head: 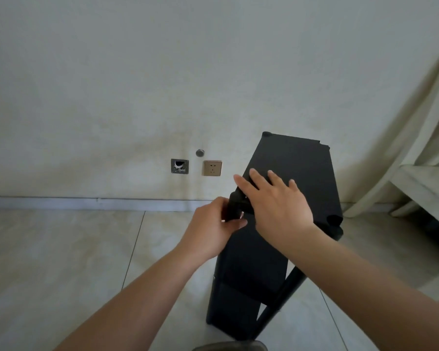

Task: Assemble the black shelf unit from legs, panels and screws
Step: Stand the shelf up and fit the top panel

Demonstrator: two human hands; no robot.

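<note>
A black shelf unit stands upright on the tiled floor, with several stacked panels and round black legs. Its top panel shows fully; lower panels sit beneath it in shadow. My right hand lies flat, fingers spread, on the near left part of the top panel, pressing at the corner. My left hand is closed around the black leg just under that same corner. Another leg slants down at the lower right. No loose screws are visible.
A pale wall is right behind the shelf, with a socket, an open wall box and a round cap. A curtain and a light wooden furniture frame stand at the right. A shoe tip shows at the bottom edge.
</note>
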